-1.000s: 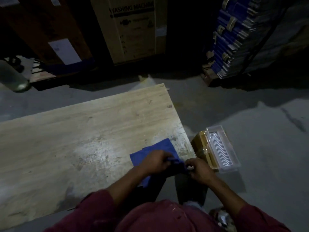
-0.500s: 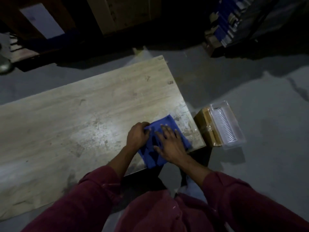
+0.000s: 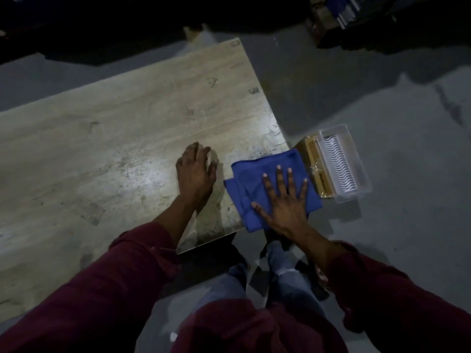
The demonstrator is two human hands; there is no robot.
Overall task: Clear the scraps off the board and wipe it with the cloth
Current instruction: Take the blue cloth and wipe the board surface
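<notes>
Nearest the camera, two dark red sleeves (image 3: 107, 289) are seen entering from the lower edge, with blue trousers (image 3: 280, 273) visible between them above the grey floor (image 3: 407, 238); the forearms are extended toward 12 o'clock.

The right hand (image 3: 285, 200) is laid flat, palm down, on the blue cloth (image 3: 257, 179); its fingers (image 3: 279, 178) are spread wide and nothing is gripped, the cloth merely being pressed. The cloth is folded and lies at the near right corner of the board (image 3: 114, 154); its right part overhangs the board's edge toward 3 o'clock.

The left hand (image 3: 196, 171) is placed directly on the bare board, at 9 o'clock of the cloth and just beside it without touching it; the fingers are loosely curled downward with the tips on the surface, and no object is held. The two hands are thus set apart, with a strip of board between them.

The board is a long pale wood-grain panel, scuffed and stained; the marks are densest near the right end and the near edge. No distinct loose scraps can be made out in the dim light.

At 3 o'clock of the cloth, on the floor just beyond the board's end, a clear plastic box (image 3: 344, 164) with a wavy ribbed insert is located; a yellowish packet (image 3: 314, 164) is set against its left side.

At 1 o'clock, far off, stacked blue-and-white items (image 3: 344, 8) are partly visible in shadow.
</notes>
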